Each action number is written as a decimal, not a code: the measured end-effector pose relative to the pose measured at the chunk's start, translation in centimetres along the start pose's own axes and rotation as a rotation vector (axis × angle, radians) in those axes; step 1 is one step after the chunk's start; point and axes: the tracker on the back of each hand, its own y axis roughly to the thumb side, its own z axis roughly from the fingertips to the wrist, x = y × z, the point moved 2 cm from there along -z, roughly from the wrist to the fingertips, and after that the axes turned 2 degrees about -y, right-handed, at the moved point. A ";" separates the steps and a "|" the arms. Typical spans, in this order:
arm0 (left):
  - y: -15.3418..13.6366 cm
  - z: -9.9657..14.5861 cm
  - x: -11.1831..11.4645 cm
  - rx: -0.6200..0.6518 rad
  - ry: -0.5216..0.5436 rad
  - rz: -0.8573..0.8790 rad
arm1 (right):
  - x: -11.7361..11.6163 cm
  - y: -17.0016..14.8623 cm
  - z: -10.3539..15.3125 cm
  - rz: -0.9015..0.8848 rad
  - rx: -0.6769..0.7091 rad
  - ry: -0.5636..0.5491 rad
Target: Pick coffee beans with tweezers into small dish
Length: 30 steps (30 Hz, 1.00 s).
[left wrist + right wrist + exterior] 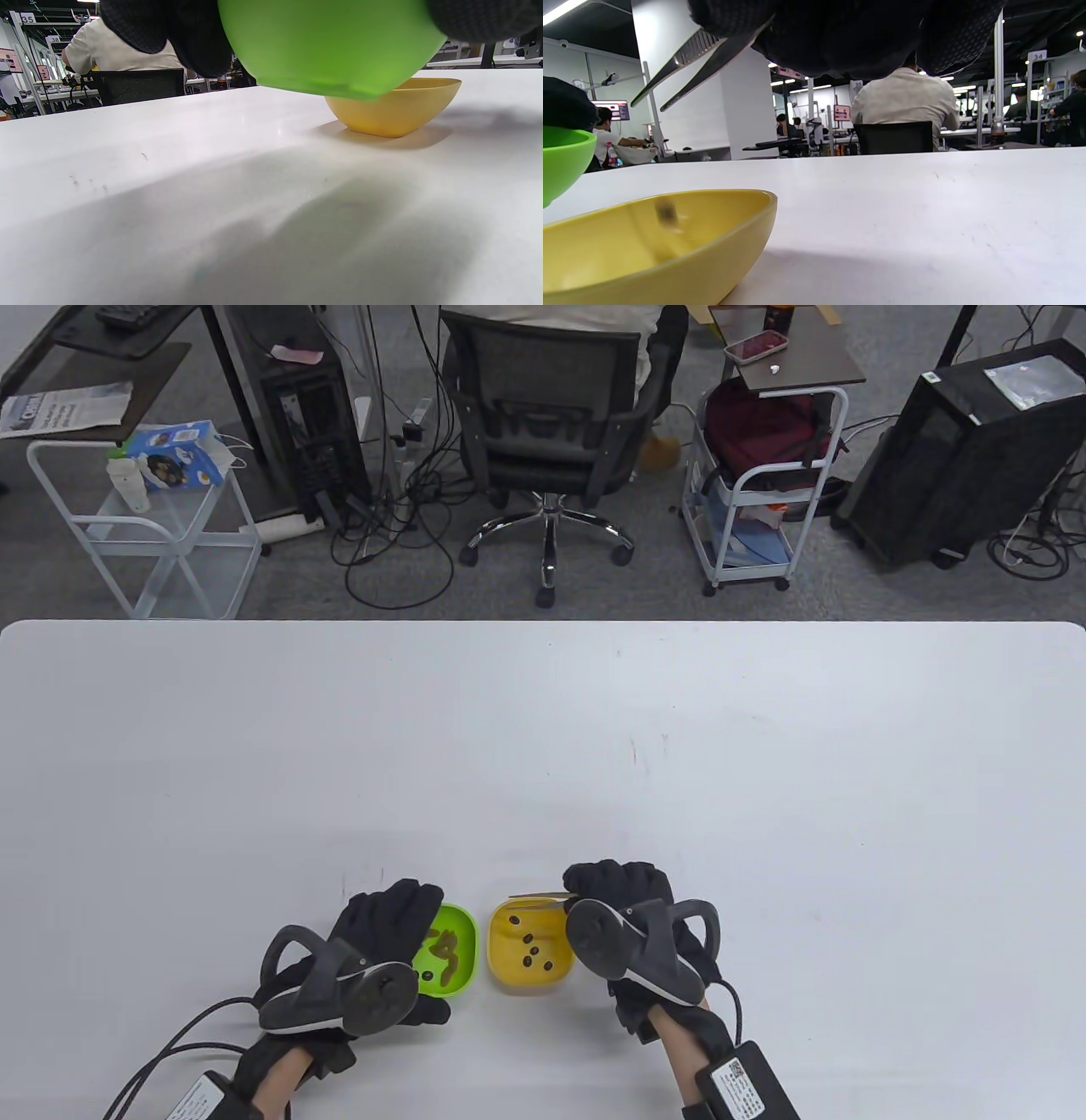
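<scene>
Right hand [624, 899] holding tweezers [683, 72] above yellow dish [509, 971]

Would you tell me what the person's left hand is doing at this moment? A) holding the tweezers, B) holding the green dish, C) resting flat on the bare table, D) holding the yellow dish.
B: in the table view the left hand wraps the green dish, while the tweezers stick out from the right hand above the yellow dish.
</scene>
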 end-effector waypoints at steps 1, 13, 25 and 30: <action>0.0 0.0 0.0 0.000 0.000 -0.001 | 0.1 0.1 0.1 -0.003 0.005 -0.016; 0.0 0.0 -0.1 -0.001 0.005 -0.003 | 0.1 3.6 0.4 -0.027 0.137 -0.052; 0.0 0.0 0.0 -0.003 0.004 -0.001 | -0.9 6.8 0.4 0.024 0.224 -0.050; 0.0 0.1 -0.1 -0.006 0.008 -0.001 | -1.4 8.4 0.4 0.059 0.274 -0.053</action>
